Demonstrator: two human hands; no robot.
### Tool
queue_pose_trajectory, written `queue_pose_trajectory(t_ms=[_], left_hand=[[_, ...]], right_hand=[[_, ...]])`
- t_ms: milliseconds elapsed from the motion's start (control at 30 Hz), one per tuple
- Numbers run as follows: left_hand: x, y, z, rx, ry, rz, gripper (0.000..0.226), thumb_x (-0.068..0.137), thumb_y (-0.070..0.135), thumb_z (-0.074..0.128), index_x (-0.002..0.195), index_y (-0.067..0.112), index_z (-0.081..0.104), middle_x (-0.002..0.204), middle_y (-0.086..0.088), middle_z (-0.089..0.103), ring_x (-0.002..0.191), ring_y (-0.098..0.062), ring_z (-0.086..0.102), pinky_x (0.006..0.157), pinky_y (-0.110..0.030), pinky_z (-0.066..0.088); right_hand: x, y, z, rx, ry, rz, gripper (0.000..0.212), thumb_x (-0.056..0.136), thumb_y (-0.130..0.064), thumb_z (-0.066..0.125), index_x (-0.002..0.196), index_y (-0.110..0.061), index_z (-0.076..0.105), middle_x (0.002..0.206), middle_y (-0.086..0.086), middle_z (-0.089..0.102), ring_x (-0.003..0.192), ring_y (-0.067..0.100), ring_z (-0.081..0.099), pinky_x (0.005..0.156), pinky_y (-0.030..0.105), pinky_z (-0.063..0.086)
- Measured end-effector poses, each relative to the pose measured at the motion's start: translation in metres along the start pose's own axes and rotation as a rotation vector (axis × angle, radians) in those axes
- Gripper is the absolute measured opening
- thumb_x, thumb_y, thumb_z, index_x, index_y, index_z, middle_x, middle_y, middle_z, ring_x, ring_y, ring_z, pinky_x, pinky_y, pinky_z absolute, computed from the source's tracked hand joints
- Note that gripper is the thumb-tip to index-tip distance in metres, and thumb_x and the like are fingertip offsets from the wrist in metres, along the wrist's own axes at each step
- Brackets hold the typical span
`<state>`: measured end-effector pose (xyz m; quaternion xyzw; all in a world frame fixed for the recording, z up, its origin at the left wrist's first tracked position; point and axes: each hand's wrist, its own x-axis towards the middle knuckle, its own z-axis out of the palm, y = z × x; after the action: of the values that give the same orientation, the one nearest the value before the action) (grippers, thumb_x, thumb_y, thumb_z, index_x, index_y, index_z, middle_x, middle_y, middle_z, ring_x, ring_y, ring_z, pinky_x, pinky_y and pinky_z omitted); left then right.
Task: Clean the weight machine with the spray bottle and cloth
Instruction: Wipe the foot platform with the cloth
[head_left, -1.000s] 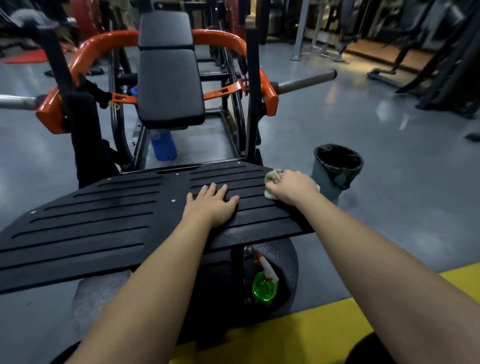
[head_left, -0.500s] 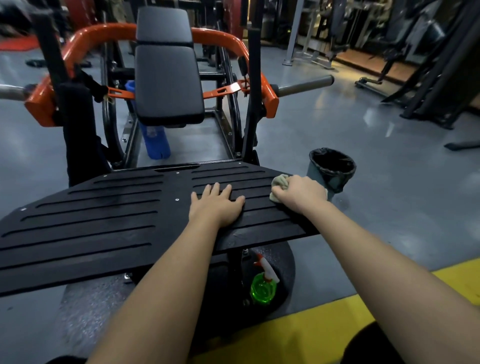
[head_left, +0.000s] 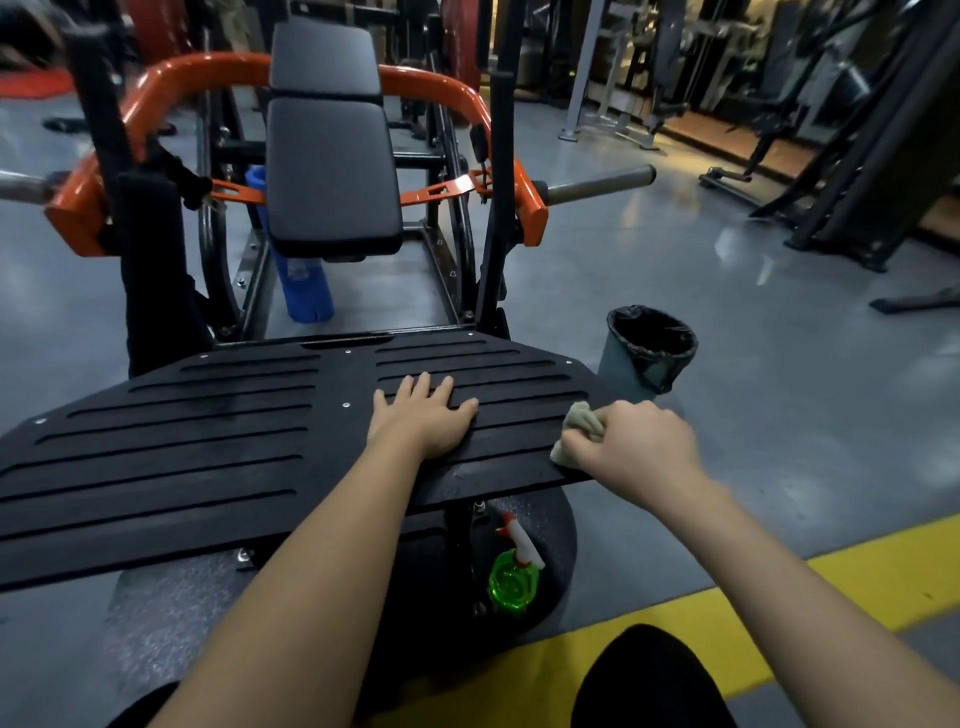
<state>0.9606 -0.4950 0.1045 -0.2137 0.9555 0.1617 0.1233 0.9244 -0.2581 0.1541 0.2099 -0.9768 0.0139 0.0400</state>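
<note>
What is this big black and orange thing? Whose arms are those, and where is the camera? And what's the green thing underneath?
It is a weight machine in a gym, which people use to get stronger. There is only one picture from now. The camera sits on a person's head and looks down, so the two arms are that person's own.

The wide black ribbed plate is probably where feet go. The left hand lies flat on it with straight fingers and holds nothing. The right hand grips a small pale cloth at the plate's right edge, to wipe it.

The green thing is a spray bottle, down below the plate. Nobody is touching it.

Behind the plate are a dark padded seat and orange bars. A bin with a black bag stands on the floor to the right.
</note>
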Motion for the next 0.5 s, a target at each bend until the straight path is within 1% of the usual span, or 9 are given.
queue_pose_trajectory(t_ms=[67,167,267,333,400,433,467,500], left_hand=[[0.001,0.000,-0.001,-0.001,0.003,-0.005,0.072,0.100,0.070,0.013,0.163,0.036,0.004,0.171,0.004,-0.004,0.157,-0.019,-0.008,0.125,-0.055,-0.004],[0.004,0.000,0.002,0.009,0.001,-0.011,0.072,0.099,0.071,0.013,0.163,0.037,0.004,0.171,0.004,-0.004,0.157,-0.018,-0.007,0.125,-0.054,-0.003],[0.005,-0.003,0.004,0.021,0.005,-0.011,0.073,0.099,0.072,0.013,0.162,0.038,0.005,0.171,0.004,-0.003,0.157,-0.017,-0.006,0.125,-0.054,-0.003],[0.005,-0.001,0.005,0.025,0.006,-0.013,0.073,0.099,0.072,0.013,0.162,0.037,0.004,0.171,0.004,-0.004,0.157,-0.017,-0.006,0.125,-0.053,-0.003],[0.005,0.001,0.005,0.026,0.007,-0.018,0.073,0.098,0.073,0.014,0.162,0.038,0.004,0.171,0.005,-0.005,0.157,-0.016,-0.007,0.125,-0.053,-0.004],[0.005,0.001,0.004,0.025,0.005,-0.018,0.074,0.098,0.073,0.014,0.162,0.038,0.004,0.171,0.005,-0.005,0.157,-0.016,-0.007,0.125,-0.053,-0.004],[0.005,0.002,0.004,0.027,0.001,-0.016,0.074,0.098,0.074,0.014,0.162,0.038,0.003,0.171,0.005,-0.005,0.157,-0.016,-0.007,0.125,-0.053,-0.004],[0.005,0.001,0.004,0.029,-0.003,-0.013,0.075,0.098,0.074,0.014,0.162,0.038,0.003,0.171,0.005,-0.005,0.157,-0.016,-0.007,0.125,-0.053,-0.004]], right_hand=[[-0.003,-0.001,-0.005,0.003,-0.031,-0.002,0.040,0.087,-0.051,0.044,0.076,-0.019,0.065,0.065,-0.002,0.054,0.063,0.026,0.050,0.055,0.029,0.038],[-0.001,-0.003,-0.009,-0.015,-0.134,-0.060,0.034,0.093,-0.048,0.042,0.075,-0.021,0.052,0.072,-0.001,0.052,0.070,0.025,0.051,0.063,0.033,0.042],[0.010,-0.003,-0.002,0.089,-0.276,-0.046,0.025,0.092,-0.044,0.041,0.082,-0.026,0.054,0.083,-0.001,0.059,0.083,0.028,0.055,0.076,0.039,0.048],[0.024,-0.002,0.005,0.115,-0.315,-0.046,0.024,0.091,-0.045,0.043,0.089,-0.024,0.055,0.095,0.002,0.063,0.089,0.031,0.056,0.081,0.041,0.047],[0.041,-0.005,0.012,0.125,-0.341,-0.057,0.034,0.085,-0.051,0.054,0.100,-0.020,0.057,0.106,0.004,0.064,0.096,0.032,0.056,0.082,0.041,0.042],[0.048,-0.008,0.012,0.125,-0.355,-0.061,0.038,0.082,-0.053,0.061,0.101,-0.020,0.059,0.108,0.004,0.064,0.099,0.032,0.057,0.082,0.040,0.042],[0.055,-0.011,0.014,0.133,-0.366,-0.058,0.036,0.079,-0.052,0.068,0.098,-0.022,0.061,0.107,0.003,0.064,0.101,0.032,0.057,0.083,0.039,0.042],[0.061,-0.013,0.014,0.151,-0.380,-0.053,0.030,0.078,-0.049,0.072,0.092,-0.024,0.061,0.103,0.002,0.063,0.100,0.032,0.058,0.082,0.038,0.043]])
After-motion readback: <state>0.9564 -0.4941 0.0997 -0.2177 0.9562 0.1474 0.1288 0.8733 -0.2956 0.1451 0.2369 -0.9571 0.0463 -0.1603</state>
